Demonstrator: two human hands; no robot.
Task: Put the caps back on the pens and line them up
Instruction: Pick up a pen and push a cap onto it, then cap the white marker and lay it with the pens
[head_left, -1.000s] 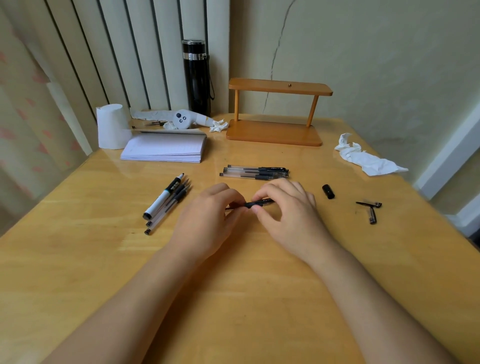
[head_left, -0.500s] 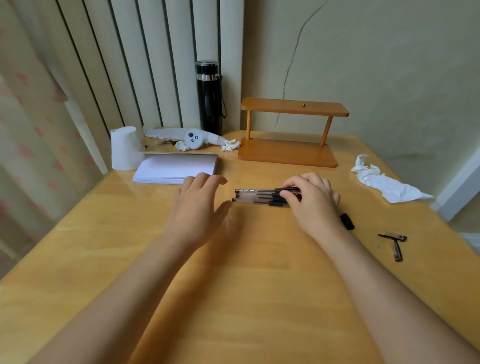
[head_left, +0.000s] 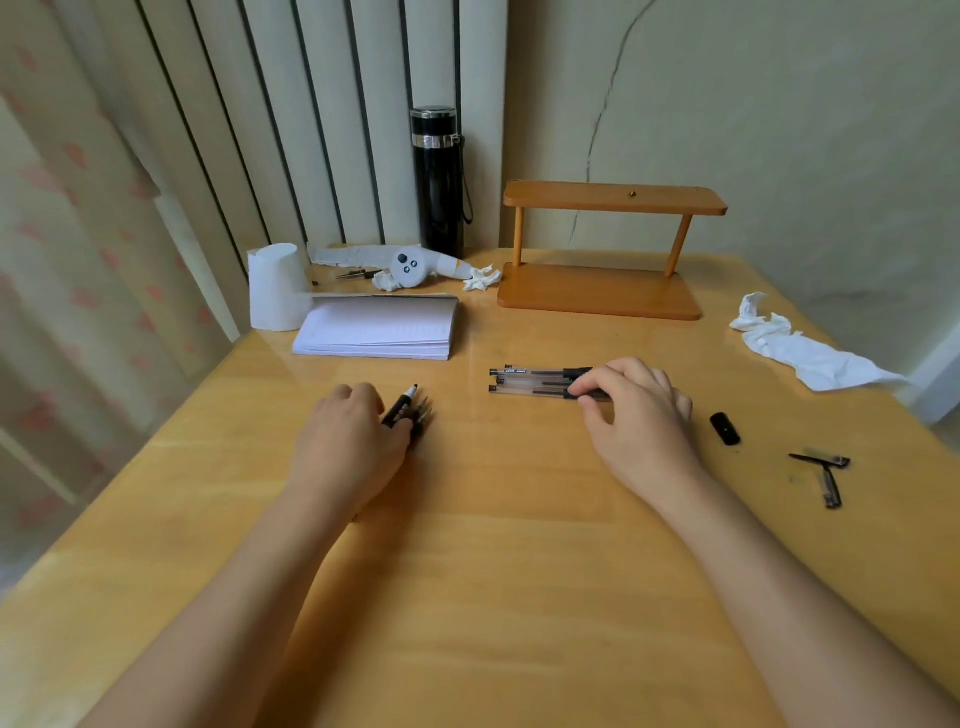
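Wooden surface (head_left: 493, 597) seen from head height, both forearms reaching forward. Right hand (head_left: 636, 415) resting at the right end of the row (head_left: 535, 382) of capped clear pens, fingertips pinched on the nearest pen of that row; row lying crosswise, roughly parallel to the far edge, ends nearly flush. Left hand (head_left: 350, 441) curled over the bundle (head_left: 410, 410) of uncapped pens lying diagonally at left; only the tips showing past the knuckles, including 1 thicker marker tip; fingers closed around or over the bundle, exact grip hidden. Count of pens in either group not readable.

Loose caps well apart at right: 1 stubby black cap (head_left: 724, 428) just beyond the right hand, and 2 slim clipped caps (head_left: 826, 473) farther out near the edge.

Step in hand, by judgement: seating 1 finished pen into the row while taking up the next uncapped pen. Task partly done, several pens apparently left.

Next move calls for: right hand letting go of the row without nudging it askew, then travelling right to a cap; left hand separating 1 pen from the bundle; cap type matched to pen, stubby cap likely for the marker; cap pushed straight onto the tip.
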